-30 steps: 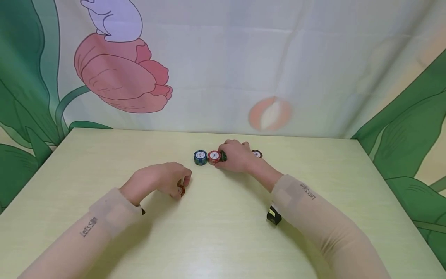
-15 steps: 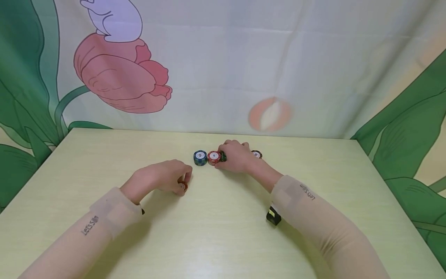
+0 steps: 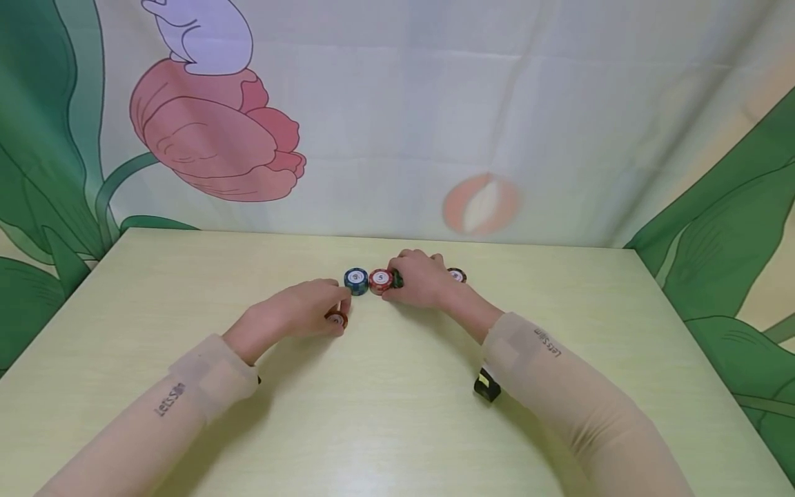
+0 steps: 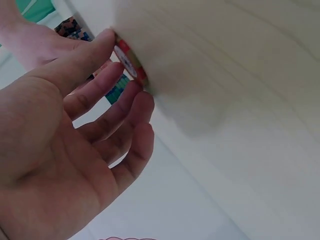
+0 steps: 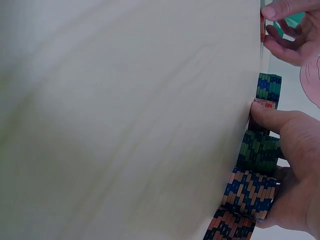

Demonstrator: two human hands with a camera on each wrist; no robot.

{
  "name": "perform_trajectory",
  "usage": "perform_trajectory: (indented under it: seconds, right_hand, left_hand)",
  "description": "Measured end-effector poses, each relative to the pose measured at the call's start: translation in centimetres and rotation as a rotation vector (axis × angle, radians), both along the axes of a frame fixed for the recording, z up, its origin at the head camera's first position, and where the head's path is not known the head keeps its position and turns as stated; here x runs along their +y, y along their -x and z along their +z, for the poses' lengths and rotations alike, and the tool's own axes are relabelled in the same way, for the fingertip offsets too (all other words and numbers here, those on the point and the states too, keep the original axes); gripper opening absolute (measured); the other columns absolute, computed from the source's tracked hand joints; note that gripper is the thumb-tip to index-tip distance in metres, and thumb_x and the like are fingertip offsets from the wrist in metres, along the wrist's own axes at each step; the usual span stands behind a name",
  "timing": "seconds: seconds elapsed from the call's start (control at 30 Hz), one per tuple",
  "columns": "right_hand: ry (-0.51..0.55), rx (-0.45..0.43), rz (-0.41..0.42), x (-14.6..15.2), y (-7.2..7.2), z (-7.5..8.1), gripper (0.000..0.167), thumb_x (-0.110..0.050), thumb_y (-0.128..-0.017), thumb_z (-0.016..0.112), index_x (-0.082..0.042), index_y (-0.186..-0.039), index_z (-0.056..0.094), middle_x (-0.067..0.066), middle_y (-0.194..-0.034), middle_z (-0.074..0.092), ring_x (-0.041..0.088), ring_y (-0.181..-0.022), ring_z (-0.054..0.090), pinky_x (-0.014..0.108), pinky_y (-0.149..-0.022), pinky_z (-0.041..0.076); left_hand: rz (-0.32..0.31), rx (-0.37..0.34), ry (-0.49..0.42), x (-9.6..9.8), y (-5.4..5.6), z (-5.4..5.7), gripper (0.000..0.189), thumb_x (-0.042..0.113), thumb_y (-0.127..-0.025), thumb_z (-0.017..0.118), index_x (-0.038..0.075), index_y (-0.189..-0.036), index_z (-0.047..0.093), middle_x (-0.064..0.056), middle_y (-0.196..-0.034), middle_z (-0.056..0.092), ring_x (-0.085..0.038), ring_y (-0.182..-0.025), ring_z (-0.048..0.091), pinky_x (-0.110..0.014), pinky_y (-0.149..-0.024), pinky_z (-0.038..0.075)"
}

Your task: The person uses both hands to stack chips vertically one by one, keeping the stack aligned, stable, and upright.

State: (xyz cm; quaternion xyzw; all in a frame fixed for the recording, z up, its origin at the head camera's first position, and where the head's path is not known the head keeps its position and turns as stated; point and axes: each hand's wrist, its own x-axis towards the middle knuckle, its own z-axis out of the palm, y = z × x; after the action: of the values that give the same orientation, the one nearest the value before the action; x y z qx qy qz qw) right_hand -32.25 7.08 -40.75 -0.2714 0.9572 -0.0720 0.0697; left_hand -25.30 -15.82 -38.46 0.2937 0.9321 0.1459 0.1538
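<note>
Between the thumb and index finger of my left hand [image 3: 307, 307] is a red-edged poker chip [image 4: 127, 61], just above or on the tabletop. Poker chip stacks stand in a row: a blue stack [image 3: 356, 280], a red stack [image 3: 381, 279], a green stack [image 5: 257, 152], a blue-and-tan stack [image 5: 248, 194] and a dark orange-marked stack [image 5: 230, 227]. My right hand [image 3: 422, 278] holds the red stack, thumb in front and fingers behind the row. It covers much of the middle stacks in the head view. The left fingers are near the blue stack's front left.
A pale wooden table [image 3: 385, 414] carries everything. Behind it hangs a printed curtain [image 3: 373, 124] with a pink flower and green leaves. A small black device [image 3: 487, 385] shows under the right sleeve cuff.
My left hand has moved up and to the right with the poker chip, toward the blue stack. My right hand stays at the row of stacks.
</note>
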Motion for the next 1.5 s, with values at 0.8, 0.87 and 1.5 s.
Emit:
perform_trajectory:
  seconds: [0.8,0.87,1.5]
  right_hand:
    - [0.012,0.004,0.006,0.1,0.1,-0.1,0.048,-0.047,-0.092,0.075,-0.014,-0.126,0.068,0.006,-0.127,0.062,0.025,-0.120,0.055,0.057,-0.099,0.038]
    - [0.010,0.007,0.006,0.1,0.0,-0.2,0.048,-0.047,-0.092,0.075,-0.014,-0.126,0.068,0.006,-0.126,0.062,0.025,-0.119,0.056,0.057,-0.099,0.039]
    - [0.000,0.007,-0.004,-0.1,0.0,-0.2,0.050,-0.048,-0.092,0.076,-0.014,-0.127,0.067,0.005,-0.126,0.062,0.024,-0.118,0.056,0.056,-0.097,0.039]
  left_hand:
    - [0.216,0.064,0.139,1.3,-0.2,0.3,0.033,0.032,-0.085,0.085,0.008,-0.078,0.063,-0.002,-0.072,0.058,-0.017,-0.065,0.049,-0.031,-0.060,0.041]
    - [0.216,0.061,0.141,1.5,-0.1,0.2,0.031,0.030,-0.085,0.085,0.007,-0.080,0.065,-0.002,-0.071,0.058,-0.017,-0.065,0.049,-0.030,-0.059,0.041]
    - [0.195,0.073,0.092,1.8,0.2,-0.6,0.025,0.028,-0.079,0.076,0.015,-0.066,0.059,0.002,-0.066,0.048,-0.014,-0.059,0.043,-0.029,-0.053,0.031]
